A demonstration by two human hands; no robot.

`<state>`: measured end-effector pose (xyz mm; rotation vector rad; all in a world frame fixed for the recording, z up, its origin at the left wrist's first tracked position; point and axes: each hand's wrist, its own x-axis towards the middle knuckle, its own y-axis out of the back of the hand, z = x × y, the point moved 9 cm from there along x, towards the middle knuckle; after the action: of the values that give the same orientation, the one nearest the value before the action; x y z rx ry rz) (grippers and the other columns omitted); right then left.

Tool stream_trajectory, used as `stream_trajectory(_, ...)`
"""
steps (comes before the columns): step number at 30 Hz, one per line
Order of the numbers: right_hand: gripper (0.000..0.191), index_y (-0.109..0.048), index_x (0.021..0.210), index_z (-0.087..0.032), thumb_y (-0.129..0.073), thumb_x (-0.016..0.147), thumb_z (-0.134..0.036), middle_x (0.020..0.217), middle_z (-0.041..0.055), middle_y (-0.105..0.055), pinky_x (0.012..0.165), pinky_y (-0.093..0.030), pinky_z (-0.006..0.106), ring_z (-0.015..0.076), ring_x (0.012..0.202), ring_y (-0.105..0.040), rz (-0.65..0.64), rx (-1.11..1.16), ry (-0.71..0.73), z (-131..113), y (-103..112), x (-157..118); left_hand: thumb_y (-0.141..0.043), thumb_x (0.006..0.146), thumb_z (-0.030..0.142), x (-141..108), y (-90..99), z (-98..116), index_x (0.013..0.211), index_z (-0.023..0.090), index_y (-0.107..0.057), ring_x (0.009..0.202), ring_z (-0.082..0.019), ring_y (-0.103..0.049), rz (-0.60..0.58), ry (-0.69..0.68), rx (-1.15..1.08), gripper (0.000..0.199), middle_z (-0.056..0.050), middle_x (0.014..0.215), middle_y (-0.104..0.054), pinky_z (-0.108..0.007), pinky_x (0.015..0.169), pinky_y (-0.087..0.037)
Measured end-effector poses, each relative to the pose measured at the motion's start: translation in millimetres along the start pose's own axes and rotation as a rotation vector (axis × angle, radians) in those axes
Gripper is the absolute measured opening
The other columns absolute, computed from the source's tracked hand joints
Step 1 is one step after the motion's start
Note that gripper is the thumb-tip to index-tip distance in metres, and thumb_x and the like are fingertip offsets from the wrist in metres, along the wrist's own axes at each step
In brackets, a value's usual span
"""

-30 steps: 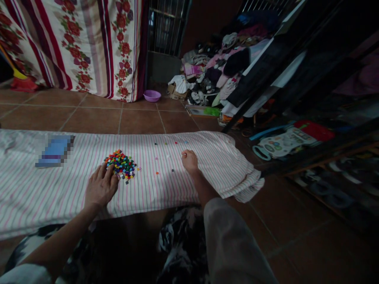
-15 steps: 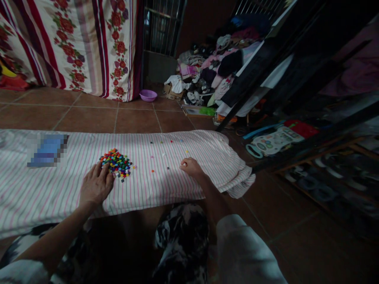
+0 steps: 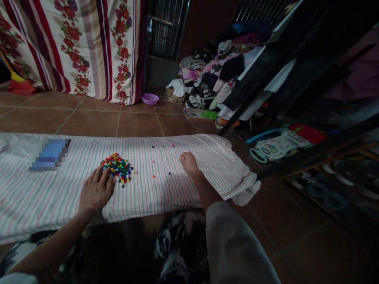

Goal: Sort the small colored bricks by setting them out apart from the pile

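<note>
A heap of small multicoloured pieces (image 3: pixel 120 169) lies on the striped cloth (image 3: pixel 142 201). My left hand (image 3: pixel 96 187) rests palm down with its fingers spread, the fingertips touching the heap's near left edge. To the right, my right hand (image 3: pixel 188 161) is closed in a pinch above the cloth; what it holds, if anything, is too small to name. Between the hands lie several single pieces set apart, among them an orange piece (image 3: pixel 153 176), a dark piece (image 3: pixel 169 173), a pink piece (image 3: pixel 153 161) and a red piece (image 3: pixel 173 145).
A pixelated blue flat object (image 3: pixel 49 154) lies on the cloth at the left. Beyond, on the tiled floor, are a purple basin (image 3: pixel 150 99) and a pile of clothes (image 3: pixel 207 75). A toy panel (image 3: pixel 278 144) and a shoe rack (image 3: pixel 328 181) stand at the right.
My right hand has moved slightly up the cloth, now over the spot where a yellow piece showed. My left hand stays at the heap. The whole view has shifted a little.
</note>
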<state>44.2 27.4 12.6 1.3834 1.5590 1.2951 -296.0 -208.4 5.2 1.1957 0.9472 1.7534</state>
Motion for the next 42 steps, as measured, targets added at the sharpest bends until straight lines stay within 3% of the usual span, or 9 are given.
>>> stream_trajectory(8,0.011,-0.074,0.082,-0.015,-0.063,0.083,-0.012,0.092,0.0096,-0.064,0.073,-0.043,0.025,0.0147,0.074,-0.058,-0.022,-0.02,-0.07,0.2,-13.0,19.7,-0.041,0.088,0.037,0.6,-4.8,-3.4,0.123,0.023,-0.054,0.14,-0.032,-0.037,-0.029,0.01,0.021,0.041,-0.012,0.138,-0.056,-0.054,0.109,-0.035)
stream_trajectory(16,0.014,-0.072,0.093,-0.015,-0.06,0.086,-0.016,0.099,0.0085,-0.062,0.079,-0.043,0.025,0.0142,0.078,-0.057,0.0,-0.009,-0.036,-9.0,7.3,10.6,-0.039,0.088,0.037,0.4,-4.6,-4.0,0.126,0.022,-0.054,0.14,-0.031,-0.037,-0.024,0.031,0.029,0.043,-0.012,0.138,-0.055,-0.053,0.109,-0.035)
stream_trajectory(21,0.022,-0.072,0.089,-0.016,-0.051,0.088,-0.009,0.092,0.0062,-0.062,0.083,-0.043,0.023,0.0138,0.084,-0.057,-0.016,0.096,0.147,-63.7,8.5,-7.9,-0.038,0.088,0.036,0.0,-3.2,-1.5,0.127,0.02,-0.053,0.139,-0.031,-0.038,-0.02,0.012,0.053,0.044,-0.013,0.139,-0.055,-0.053,0.108,-0.036)
stream_trajectory(28,0.022,-0.07,0.099,-0.021,-0.05,0.093,-0.015,0.105,0.0051,-0.062,0.086,-0.045,0.023,0.0142,0.096,-0.06,-0.174,0.248,0.384,-186.7,-33.7,-67.9,-0.04,0.088,0.035,-0.8,-4.2,-1.4,0.125,0.021,-0.055,0.138,-0.032,-0.039,-0.012,-0.022,0.07,0.042,-0.013,0.139,-0.055,-0.053,0.106,-0.037)
stream_trajectory(32,0.027,-0.068,0.107,-0.025,-0.044,0.096,-0.018,0.111,0.0042,-0.062,0.088,-0.047,0.026,0.0157,0.101,-0.06,-0.222,0.252,0.452,-238.5,-51.4,-97.2,-0.039,0.09,0.036,-1.6,-0.3,1.4,0.123,0.021,-0.055,0.137,-0.032,-0.04,0.044,-0.049,0.059,0.039,-0.013,0.137,-0.057,-0.052,0.105,-0.038)
stream_trajectory(37,0.03,-0.066,0.112,-0.022,-0.042,0.095,-0.017,0.112,0.007,-0.063,0.088,-0.05,0.031,0.0195,0.101,-0.06,-0.217,0.163,0.556,-272.0,-55.2,-113.3,-0.039,0.09,0.035,-2.2,1.1,2.4,0.121,0.021,-0.055,0.137,-0.032,-0.041,0.082,-0.072,0.042,0.038,-0.013,0.135,-0.058,-0.052,0.105,-0.038)
stream_trajectory(42,0.03,-0.067,0.113,-0.021,-0.044,0.094,-0.015,0.112,0.007,-0.064,0.095,-0.048,0.032,0.0195,0.105,-0.059,-0.202,0.147,0.586,-277.5,-48.8,-114.3,-0.04,0.09,0.035,-1.7,-0.8,0.5,0.121,0.021,-0.055,0.136,-0.032,-0.041,0.071,-0.073,0.032,0.037,-0.012,0.136,-0.058,-0.053,0.105,-0.037)
